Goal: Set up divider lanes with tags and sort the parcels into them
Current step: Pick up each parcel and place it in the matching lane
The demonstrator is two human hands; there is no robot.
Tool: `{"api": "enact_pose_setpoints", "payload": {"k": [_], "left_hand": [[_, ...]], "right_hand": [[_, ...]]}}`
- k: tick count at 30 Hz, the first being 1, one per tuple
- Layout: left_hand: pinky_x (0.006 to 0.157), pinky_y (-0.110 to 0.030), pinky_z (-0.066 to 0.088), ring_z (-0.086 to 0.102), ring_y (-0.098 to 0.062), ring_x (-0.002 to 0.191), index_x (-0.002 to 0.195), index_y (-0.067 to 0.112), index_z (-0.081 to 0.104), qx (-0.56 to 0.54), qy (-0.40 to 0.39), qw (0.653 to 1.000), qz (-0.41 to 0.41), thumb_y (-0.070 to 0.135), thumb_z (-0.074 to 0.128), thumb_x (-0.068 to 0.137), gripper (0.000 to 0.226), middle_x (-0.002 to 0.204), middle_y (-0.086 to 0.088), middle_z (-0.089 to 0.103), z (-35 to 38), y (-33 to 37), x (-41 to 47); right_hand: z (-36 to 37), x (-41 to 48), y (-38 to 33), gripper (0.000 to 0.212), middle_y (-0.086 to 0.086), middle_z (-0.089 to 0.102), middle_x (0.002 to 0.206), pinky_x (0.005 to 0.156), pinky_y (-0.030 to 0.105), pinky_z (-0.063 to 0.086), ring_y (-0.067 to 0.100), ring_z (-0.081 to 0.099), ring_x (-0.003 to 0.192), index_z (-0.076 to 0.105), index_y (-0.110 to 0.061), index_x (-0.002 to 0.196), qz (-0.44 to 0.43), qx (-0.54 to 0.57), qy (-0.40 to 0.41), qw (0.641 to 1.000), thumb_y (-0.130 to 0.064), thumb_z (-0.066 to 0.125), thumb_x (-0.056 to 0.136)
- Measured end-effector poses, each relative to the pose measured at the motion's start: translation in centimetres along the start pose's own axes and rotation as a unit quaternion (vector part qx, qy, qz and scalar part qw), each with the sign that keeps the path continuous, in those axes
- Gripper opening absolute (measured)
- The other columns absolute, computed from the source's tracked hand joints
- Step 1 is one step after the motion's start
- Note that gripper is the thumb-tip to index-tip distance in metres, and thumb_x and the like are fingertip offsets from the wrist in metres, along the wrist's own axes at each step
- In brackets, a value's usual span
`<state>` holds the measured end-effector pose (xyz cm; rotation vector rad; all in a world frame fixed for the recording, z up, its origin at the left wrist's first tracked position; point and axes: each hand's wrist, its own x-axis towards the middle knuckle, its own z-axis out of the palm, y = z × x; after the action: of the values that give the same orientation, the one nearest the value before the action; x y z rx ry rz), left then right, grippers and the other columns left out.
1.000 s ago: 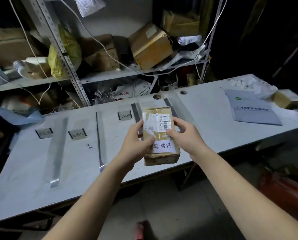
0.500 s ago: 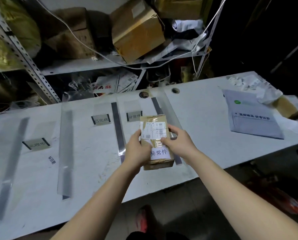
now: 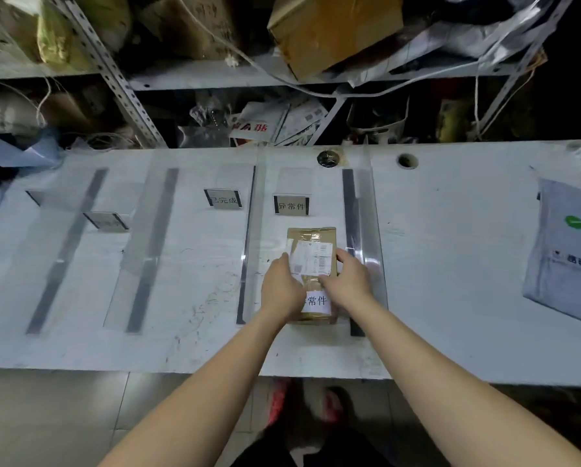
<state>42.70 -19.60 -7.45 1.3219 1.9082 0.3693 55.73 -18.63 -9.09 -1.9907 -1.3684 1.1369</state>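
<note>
The brown parcel point(image 3: 311, 235) was held a second ago in the air over the near edge of the table point(image 3: 451, 264). It has now gone forward and lies down in the lane between the two clear dividers point(image 3: 247, 247), just before the tag point(image 3: 291, 205). The left hand point(image 3: 280, 291) and the right hand point(image 3: 348, 284) went forward with it, and they grip its two sides.

- The scene is dim; the white table point(image 3: 451, 264) is the brightest part, lit softly from above.
- The shelves point(image 3: 215, 75) behind sink into deep shadow, and the upper right corner is almost black.
- The clear dividers point(image 3: 370, 264) carry pale glare along their length.
- The small print on the parcel point(image 3: 311, 237) is soft and unreadable.
- The wide lens makes the shelf posts lean outward, and the grey bag point(image 3: 569, 247) at the right border looks smeared.
</note>
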Motion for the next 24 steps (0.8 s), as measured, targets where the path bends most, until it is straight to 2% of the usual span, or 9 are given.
{"api": "enact_pose_setpoints", "payload": {"k": [3, 5, 8, 10, 11, 13, 16, 19, 24], "left_hand": [[0.073, -0.029, 0.038, 0.061, -0.032, 0.103, 0.108, 0.01, 0.054, 0.03, -0.014, 0.999, -0.003, 0.003, 0.05, 0.086, 0.024, 0.113, -0.012, 0.063, 0.4, -0.1, 0.0], [0.074, -0.026, 0.036, 0.06, -0.031, 0.11, 0.118, 0.012, 0.055, 0.04, -0.022, 0.999, 0.01, 0.009, 0.056, 0.09, 0.028, 0.119, -0.011, 0.06, -0.1, 0.6, -0.7], [0.095, -0.02, 0.038, 0.052, -0.021, 0.13, 0.153, 0.014, 0.041, 0.026, -0.021, 0.997, 0.065, 0.016, 0.068, 0.09, 0.069, 0.144, -0.004, 0.05, -2.6, 1.7, -2.2], [0.108, -0.03, 0.042, 0.052, -0.018, 0.131, 0.156, 0.016, 0.038, -0.006, 0.012, 0.995, 0.097, 0.019, 0.076, 0.086, 0.08, 0.15, 0.0, 0.049, -5.9, 2.1, -3.4], [0.109, -0.033, 0.043, 0.053, -0.017, 0.131, 0.155, 0.016, 0.039, -0.011, 0.041, 0.993, 0.106, 0.021, 0.077, 0.085, 0.08, 0.15, 0.0, 0.05, -7.8, 2.0, -3.9], [0.111, -0.03, 0.04, 0.05, -0.017, 0.135, 0.154, 0.016, 0.041, 0.012, 0.102, 0.988, 0.114, 0.023, 0.075, 0.088, 0.074, 0.151, 0.001, 0.05, -12.1, 1.3, -4.8], [0.113, -0.032, 0.035, 0.041, -0.018, 0.143, 0.156, 0.021, 0.037, 0.106, 0.17, 0.976, 0.084, 0.034, 0.067, 0.093, 0.071, 0.157, 0.003, 0.043, -18.6, -1.4, -6.1], [0.107, -0.037, 0.042, 0.046, -0.022, 0.137, 0.154, 0.026, 0.039, 0.208, 0.203, 0.956, 0.048, 0.047, 0.066, 0.088, 0.075, 0.151, 0.004, 0.047, -24.5, -5.5, -7.8], [0.103, -0.04, 0.043, 0.049, -0.025, 0.132, 0.15, 0.027, 0.042, 0.263, 0.242, 0.934, 0.014, 0.05, 0.063, 0.089, 0.069, 0.145, 0.003, 0.052, -33.5, -14.1, -11.5]], "right_hand": [[-0.1, 0.0, 0.4, 0.041, -0.007, 0.073, 0.111, 0.076, 0.034, 0.057, 0.02, 0.068, 0.098, 0.067, -0.03, 0.117, -0.006, -0.043, -0.008, 0.999, -0.007, 0.067, 0.083], [-0.5, 0.1, 0.0, 0.038, -0.004, 0.071, 0.109, 0.072, 0.032, 0.054, 0.023, 0.067, 0.098, 0.064, -0.031, 0.113, -0.017, -0.079, -0.01, 0.997, -0.01, 0.065, 0.081], [-1.5, 0.2, -2.6, 0.047, 0.001, 0.061, 0.127, 0.085, 0.037, 0.052, 0.028, 0.058, 0.117, 0.06, -0.027, 0.127, -0.075, -0.137, 0.004, 0.988, -0.018, 0.066, 0.081], [-2.0, 0.1, -5.8, 0.055, 0.0, 0.051, 0.144, 0.095, 0.04, 0.047, 0.025, 0.047, 0.133, 0.052, -0.024, 0.142, -0.128, -0.172, -0.009, 0.977, -0.024, 0.066, 0.089], [-2.0, -0.1, -7.6, 0.056, -0.002, 0.048, 0.148, 0.097, 0.04, 0.045, 0.023, 0.043, 0.136, 0.049, -0.024, 0.145, -0.159, -0.187, -0.02, 0.969, -0.027, 0.065, 0.091], [-1.5, -0.9, -11.5, 0.056, -0.004, 0.046, 0.15, 0.098, 0.041, 0.045, 0.021, 0.039, 0.138, 0.048, -0.024, 0.147, -0.222, -0.215, -0.035, 0.951, -0.029, 0.062, 0.093], [0.8, -2.5, -16.7, 0.054, -0.002, 0.048, 0.148, 0.101, 0.042, 0.045, 0.023, 0.039, 0.136, 0.049, -0.023, 0.145, -0.303, -0.251, -0.052, 0.918, -0.03, 0.062, 0.093], [4.3, -4.9, -21.2, 0.055, -0.002, 0.047, 0.149, 0.103, 0.04, 0.041, 0.023, 0.038, 0.138, 0.047, -0.024, 0.147, -0.35, -0.284, -0.073, 0.89, -0.032, 0.061, 0.094], [12.3, -10.2, -27.6, 0.057, 0.001, 0.049, 0.148, 0.107, 0.044, 0.042, 0.027, 0.039, 0.137, 0.046, -0.024, 0.148, -0.407, -0.314, -0.084, 0.854, -0.033, 0.06, 0.093]]}}
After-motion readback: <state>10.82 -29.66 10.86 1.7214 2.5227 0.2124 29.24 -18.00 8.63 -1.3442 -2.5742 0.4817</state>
